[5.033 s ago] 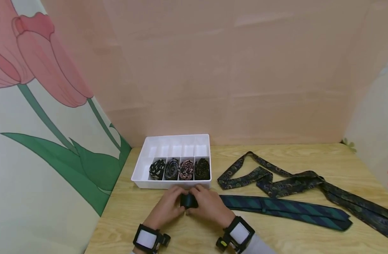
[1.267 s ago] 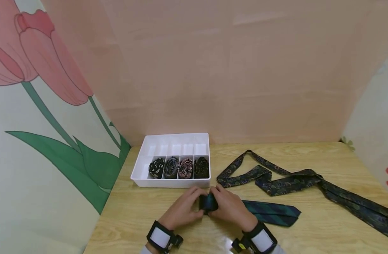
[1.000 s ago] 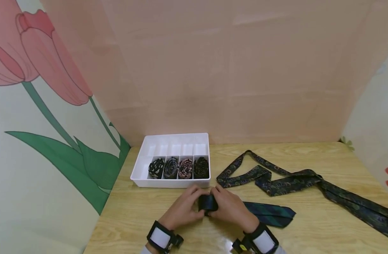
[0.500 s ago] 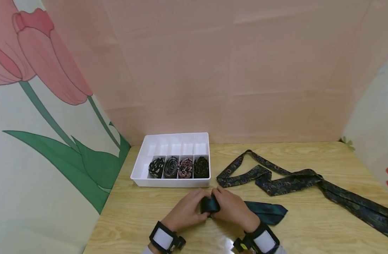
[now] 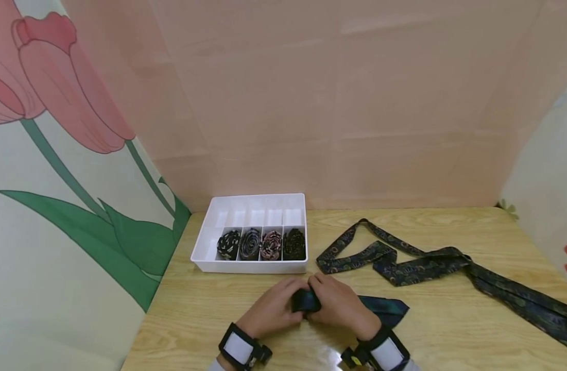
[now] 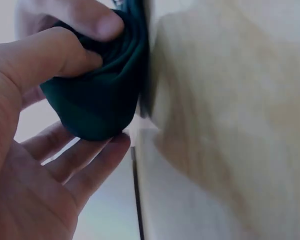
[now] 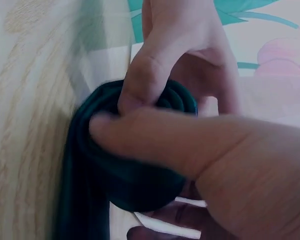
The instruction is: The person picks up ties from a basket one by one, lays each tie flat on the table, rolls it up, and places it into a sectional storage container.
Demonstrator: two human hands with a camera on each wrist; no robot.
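Observation:
A dark green and navy striped necktie [image 5: 305,300] is partly coiled into a roll, which both hands hold at the front middle of the table. My left hand [image 5: 275,308] grips the roll's left side; in the left wrist view its thumb presses on the coiled end [image 6: 100,112] and its other fingers lie against the outside. From the right, my right hand [image 5: 341,305] grips the same roll, its thumb across the spiral in the right wrist view [image 7: 145,185]. The flat wide end [image 5: 386,309] of the necktie lies on the table, partly hidden behind the right hand.
Behind the hands stands a white divided box [image 5: 253,267], with several rolled neckties [image 5: 271,246] in its front compartments and bare compartments at its back. A dark patterned necktie [image 5: 422,268] lies loosely folded to the right on the wooden table [image 5: 473,330].
The necktie's flat tail has grown shorter, its tip drawn left toward the hands, as the roll turns. Both hands sit farther right than five seconds ago. Box and patterned necktie stay put.

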